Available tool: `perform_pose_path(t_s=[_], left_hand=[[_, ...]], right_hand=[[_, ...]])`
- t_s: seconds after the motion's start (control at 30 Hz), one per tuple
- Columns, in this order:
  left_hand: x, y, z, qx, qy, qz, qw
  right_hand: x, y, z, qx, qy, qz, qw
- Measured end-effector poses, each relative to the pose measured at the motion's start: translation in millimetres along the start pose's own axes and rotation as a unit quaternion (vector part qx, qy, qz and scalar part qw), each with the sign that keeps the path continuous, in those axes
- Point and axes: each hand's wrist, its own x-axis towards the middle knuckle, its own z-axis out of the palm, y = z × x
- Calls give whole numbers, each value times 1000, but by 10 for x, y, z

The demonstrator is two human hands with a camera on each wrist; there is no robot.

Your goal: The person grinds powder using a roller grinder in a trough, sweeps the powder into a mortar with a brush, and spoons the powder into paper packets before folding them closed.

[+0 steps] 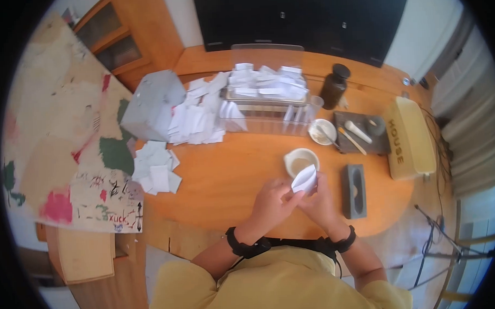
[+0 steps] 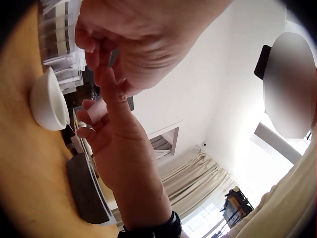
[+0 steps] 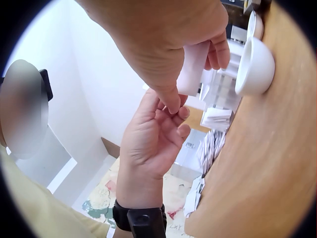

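Both hands hold one small white paper packet [image 1: 304, 180] over the near side of a white bowl [image 1: 301, 159] with light powder in it. The left hand [image 1: 275, 200] pinches the packet's left lower edge. Around its right side curl the fingers of the right hand [image 1: 318, 202]. The packet's top gapes in a pointed oval in the head view. The right wrist view shows the packet [image 3: 193, 69] between the right hand's [image 3: 173, 54] thumb and fingers, with the left hand's [image 3: 153, 139] fingertips touching its lower end.
Many folded white papers [image 1: 194, 121] lie at the back left beside a grey box [image 1: 154, 105]. A clear rack [image 1: 265, 118] holds more. Rightward are a small dish [image 1: 323, 132], a dark tray [image 1: 361, 131], a brown jar [image 1: 335, 86], a grey block [image 1: 354, 191] and a yellow box [image 1: 410, 140].
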Motion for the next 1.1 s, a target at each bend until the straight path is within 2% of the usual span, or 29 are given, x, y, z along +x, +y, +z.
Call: perform_pose_path(t_s=[0.03, 0.07, 0.13, 0.17, 0.23, 0.3, 0.37, 0.5, 0.6, 0.7, 0.8, 0.9, 1.03, 1.1], left_hand=[[-42, -88, -59, -15, 3, -38, 999], [-57, -177, -101, -34, 5, -73, 997], [-50, -437, -309, -78, 5, -219, 972], [-45, -608, -444, -104, 3, -289, 952], [45, -1123, -728, -135, 97, -253, 953], [263, -1461, -1205, -34, 130, -233, 963], [544, -1838, -1725, 147, 94, -234, 956], [1137, -2099, -2386, 293, 90, -228, 924], [1329, -1907, -2295, 506, 248, -136, 815], [1396, -1712, -1971, 458, 161, -117, 866], [1434, -1523, -1443, 345, 118, -33, 930], [1581, -1186, -869, 249, 24, 21, 968], [1911, -1000, -239, 142, -69, 21, 987], [2032, -1012, -11, 164, -71, 4, 984]], right_hand=[[30, -1, 78, -7, -44, 17, 999], [53, -42, 135, -11, -52, -12, 999], [65, -112, 185, -21, -60, -64, 996], [58, -97, 185, -29, -65, -51, 996], [23, -111, 86, -45, -50, -52, 996], [-50, -67, -42, -56, -35, -50, 997], [-163, 37, -181, -64, -22, -49, 997], [-408, 146, -448, -96, -15, 15, 995], [-538, 225, -585, -102, 5, 35, 994], [-613, 267, -679, -93, 24, 45, 994], [-606, 294, -703, -91, 31, 43, 994], [-591, 299, -667, -97, 28, 35, 994], [-578, 161, -636, -90, 9, 36, 995], [-598, 157, -656, -84, 11, 38, 996]])
